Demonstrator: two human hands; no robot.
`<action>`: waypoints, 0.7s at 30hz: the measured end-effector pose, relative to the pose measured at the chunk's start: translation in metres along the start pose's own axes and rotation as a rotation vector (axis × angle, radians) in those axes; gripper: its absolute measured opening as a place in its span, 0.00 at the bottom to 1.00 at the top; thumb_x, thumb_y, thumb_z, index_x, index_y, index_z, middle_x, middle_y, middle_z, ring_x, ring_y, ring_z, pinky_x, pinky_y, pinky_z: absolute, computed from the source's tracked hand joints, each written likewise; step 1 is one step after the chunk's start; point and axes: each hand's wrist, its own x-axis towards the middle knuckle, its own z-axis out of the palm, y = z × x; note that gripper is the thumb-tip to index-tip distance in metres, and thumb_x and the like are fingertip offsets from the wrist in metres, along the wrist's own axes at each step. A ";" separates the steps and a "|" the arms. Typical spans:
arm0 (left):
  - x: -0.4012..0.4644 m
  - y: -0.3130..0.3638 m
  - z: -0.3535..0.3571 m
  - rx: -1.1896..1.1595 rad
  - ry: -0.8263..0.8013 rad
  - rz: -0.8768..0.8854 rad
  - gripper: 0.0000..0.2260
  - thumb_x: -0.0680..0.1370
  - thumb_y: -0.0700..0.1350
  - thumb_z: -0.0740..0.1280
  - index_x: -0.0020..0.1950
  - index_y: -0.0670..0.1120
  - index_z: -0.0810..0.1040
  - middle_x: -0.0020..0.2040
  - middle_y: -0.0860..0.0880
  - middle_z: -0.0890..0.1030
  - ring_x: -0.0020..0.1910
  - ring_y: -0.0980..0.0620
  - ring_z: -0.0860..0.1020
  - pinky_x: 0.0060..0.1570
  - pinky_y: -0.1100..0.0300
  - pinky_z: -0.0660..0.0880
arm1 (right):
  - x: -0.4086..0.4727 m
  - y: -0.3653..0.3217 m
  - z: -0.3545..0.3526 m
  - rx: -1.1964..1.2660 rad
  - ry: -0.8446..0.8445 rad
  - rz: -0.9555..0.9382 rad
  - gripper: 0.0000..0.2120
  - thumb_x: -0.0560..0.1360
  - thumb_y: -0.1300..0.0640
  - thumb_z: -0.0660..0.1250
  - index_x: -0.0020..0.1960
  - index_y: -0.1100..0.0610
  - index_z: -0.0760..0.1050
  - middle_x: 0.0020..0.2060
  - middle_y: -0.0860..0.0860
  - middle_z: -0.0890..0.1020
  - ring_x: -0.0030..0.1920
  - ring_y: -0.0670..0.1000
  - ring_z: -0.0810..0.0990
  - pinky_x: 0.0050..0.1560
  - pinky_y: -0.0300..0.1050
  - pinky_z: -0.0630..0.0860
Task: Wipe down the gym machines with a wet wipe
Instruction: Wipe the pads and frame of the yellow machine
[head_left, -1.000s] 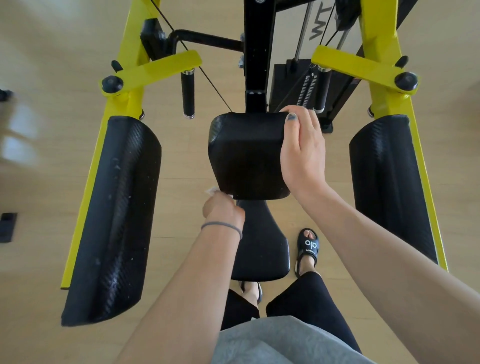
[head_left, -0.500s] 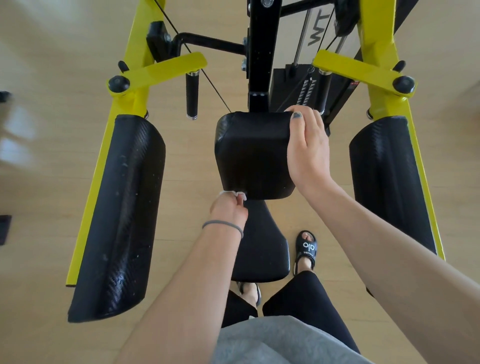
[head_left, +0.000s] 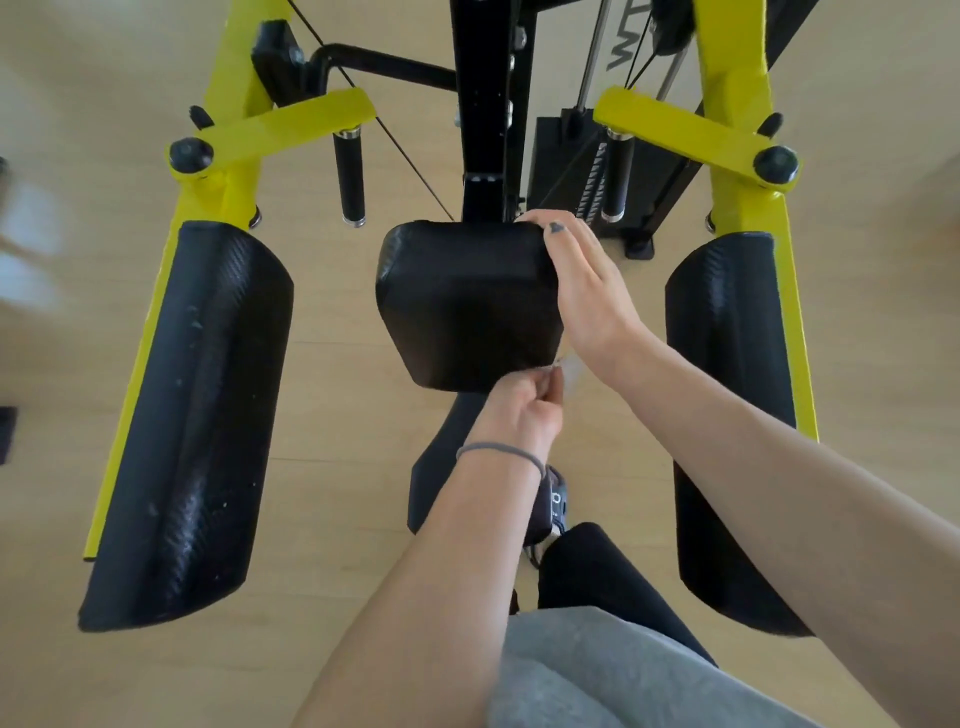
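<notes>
Yellow machine frame with two long black arm pads at the sides, black back pad between. Right hand gripping its right edge, fingers curled behind. Left hand below, fingers pinching white wet wipe against lower right corner.

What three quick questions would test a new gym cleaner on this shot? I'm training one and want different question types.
1. True or false: the right hand grips the top right corner of the centre back pad.
2. Which hand holds the wet wipe? A) left B) right
3. Fill in: the left hand works at the pad's ____ edge.

Key: 1 true; 2 A; 3 bottom
</notes>
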 end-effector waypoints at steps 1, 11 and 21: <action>-0.010 0.004 -0.002 0.023 0.006 0.013 0.17 0.84 0.33 0.60 0.72 0.35 0.71 0.73 0.42 0.72 0.72 0.47 0.72 0.64 0.63 0.72 | 0.001 0.001 -0.003 0.014 -0.028 0.013 0.18 0.83 0.46 0.51 0.64 0.43 0.76 0.62 0.45 0.77 0.66 0.48 0.74 0.71 0.57 0.69; -0.033 0.007 -0.014 0.136 -0.092 0.395 0.10 0.83 0.32 0.56 0.50 0.44 0.73 0.45 0.47 0.74 0.44 0.50 0.76 0.39 0.66 0.77 | 0.009 0.024 -0.037 0.211 -0.124 0.281 0.21 0.87 0.45 0.48 0.65 0.48 0.77 0.61 0.44 0.80 0.64 0.44 0.75 0.72 0.46 0.65; -0.062 -0.009 0.007 0.016 -0.088 0.316 0.07 0.82 0.32 0.62 0.45 0.36 0.75 0.50 0.39 0.76 0.50 0.47 0.77 0.44 0.63 0.80 | -0.048 0.067 -0.031 0.392 -0.075 0.480 0.17 0.86 0.48 0.51 0.71 0.44 0.71 0.62 0.47 0.80 0.64 0.49 0.78 0.73 0.54 0.70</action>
